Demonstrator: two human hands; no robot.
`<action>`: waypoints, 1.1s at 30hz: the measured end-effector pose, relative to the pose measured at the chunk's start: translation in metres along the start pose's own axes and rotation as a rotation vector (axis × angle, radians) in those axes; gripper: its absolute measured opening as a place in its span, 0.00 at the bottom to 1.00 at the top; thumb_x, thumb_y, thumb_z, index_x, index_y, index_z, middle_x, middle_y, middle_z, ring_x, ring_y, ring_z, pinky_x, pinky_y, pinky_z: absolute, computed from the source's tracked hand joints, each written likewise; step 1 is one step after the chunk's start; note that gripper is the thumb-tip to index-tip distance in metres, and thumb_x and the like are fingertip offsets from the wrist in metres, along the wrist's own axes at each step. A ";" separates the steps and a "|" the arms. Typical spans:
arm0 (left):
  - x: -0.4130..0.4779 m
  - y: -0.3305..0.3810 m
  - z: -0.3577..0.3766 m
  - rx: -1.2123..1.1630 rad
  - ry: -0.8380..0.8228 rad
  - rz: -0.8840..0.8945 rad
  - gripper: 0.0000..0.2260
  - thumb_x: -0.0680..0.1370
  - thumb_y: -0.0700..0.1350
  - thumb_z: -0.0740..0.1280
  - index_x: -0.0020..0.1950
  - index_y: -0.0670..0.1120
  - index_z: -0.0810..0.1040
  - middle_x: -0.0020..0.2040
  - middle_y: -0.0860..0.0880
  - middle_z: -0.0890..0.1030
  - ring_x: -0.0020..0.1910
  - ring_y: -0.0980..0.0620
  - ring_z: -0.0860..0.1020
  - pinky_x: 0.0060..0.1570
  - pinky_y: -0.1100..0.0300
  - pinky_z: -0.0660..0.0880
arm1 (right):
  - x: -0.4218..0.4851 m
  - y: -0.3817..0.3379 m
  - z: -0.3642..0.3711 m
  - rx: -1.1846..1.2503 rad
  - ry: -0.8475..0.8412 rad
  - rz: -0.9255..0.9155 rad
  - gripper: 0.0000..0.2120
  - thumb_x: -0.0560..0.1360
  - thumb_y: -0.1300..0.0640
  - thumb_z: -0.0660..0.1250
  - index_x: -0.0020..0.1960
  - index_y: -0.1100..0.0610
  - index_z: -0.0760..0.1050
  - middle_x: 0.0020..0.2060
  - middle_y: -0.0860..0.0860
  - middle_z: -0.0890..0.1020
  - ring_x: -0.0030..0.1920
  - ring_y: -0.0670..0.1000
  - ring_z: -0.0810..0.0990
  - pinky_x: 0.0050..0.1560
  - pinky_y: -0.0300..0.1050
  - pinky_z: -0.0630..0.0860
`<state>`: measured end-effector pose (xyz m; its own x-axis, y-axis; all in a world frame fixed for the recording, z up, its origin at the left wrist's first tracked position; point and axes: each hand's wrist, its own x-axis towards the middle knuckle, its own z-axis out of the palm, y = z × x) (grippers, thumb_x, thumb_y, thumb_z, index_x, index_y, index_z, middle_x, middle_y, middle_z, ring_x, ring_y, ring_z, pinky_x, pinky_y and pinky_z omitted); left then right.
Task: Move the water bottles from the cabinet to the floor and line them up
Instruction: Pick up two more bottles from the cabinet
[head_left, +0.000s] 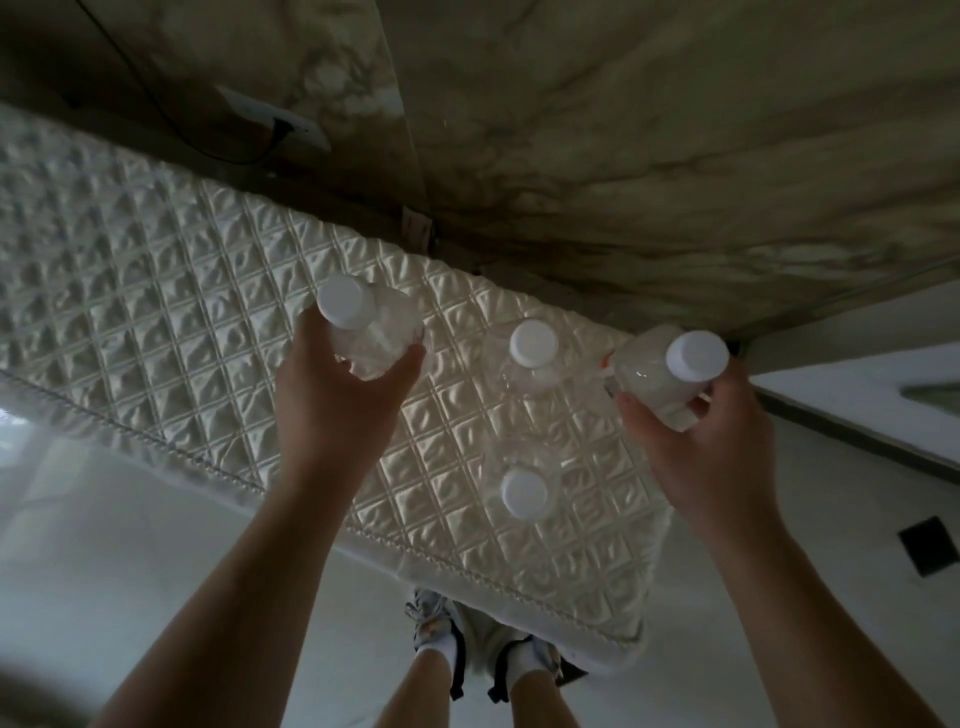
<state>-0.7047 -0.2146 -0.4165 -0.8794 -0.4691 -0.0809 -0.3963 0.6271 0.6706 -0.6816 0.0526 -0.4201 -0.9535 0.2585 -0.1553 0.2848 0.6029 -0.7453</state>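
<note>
Clear water bottles with white caps are on a cabinet top covered by a quilted white cloth (156, 270). My left hand (337, 395) grips one bottle (363, 322) around its shoulder at the left. My right hand (711, 441) grips another bottle (660, 369) at the cabinet's right end; this bottle is tilted. Between my hands, two more bottles stand upright on the cloth: a far bottle (532, 345) and a near bottle (524, 491).
A marble-patterned wall (675, 130) rises behind the cabinet, with a socket and black cable (280, 127) at the left. Pale floor (156, 545) lies below the cabinet's front edge, where my feet (483, 644) stand. A dark square (930, 545) marks the floor at right.
</note>
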 end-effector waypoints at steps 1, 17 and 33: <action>0.000 0.003 -0.007 0.000 -0.005 0.008 0.28 0.66 0.62 0.76 0.61 0.54 0.72 0.50 0.58 0.80 0.46 0.57 0.80 0.44 0.53 0.81 | -0.001 -0.004 -0.004 -0.004 -0.003 -0.003 0.27 0.67 0.47 0.76 0.62 0.50 0.72 0.54 0.44 0.80 0.55 0.44 0.79 0.56 0.48 0.78; -0.026 0.094 -0.156 -0.085 -0.107 0.108 0.31 0.64 0.61 0.77 0.64 0.56 0.71 0.54 0.55 0.81 0.48 0.53 0.82 0.46 0.51 0.82 | -0.032 -0.141 -0.122 0.012 0.016 -0.100 0.24 0.66 0.48 0.77 0.58 0.52 0.74 0.49 0.46 0.82 0.50 0.46 0.80 0.49 0.41 0.75; -0.123 0.185 -0.298 -0.229 0.031 0.094 0.28 0.63 0.59 0.79 0.59 0.56 0.74 0.50 0.57 0.82 0.47 0.56 0.82 0.46 0.52 0.82 | -0.101 -0.259 -0.261 0.136 -0.087 -0.260 0.24 0.66 0.45 0.76 0.59 0.42 0.73 0.48 0.37 0.79 0.50 0.37 0.77 0.47 0.40 0.73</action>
<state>-0.5913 -0.2263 -0.0627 -0.8995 -0.4368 0.0103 -0.2399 0.5134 0.8240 -0.6335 0.0672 -0.0426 -0.9992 0.0396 0.0019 0.0195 0.5322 -0.8464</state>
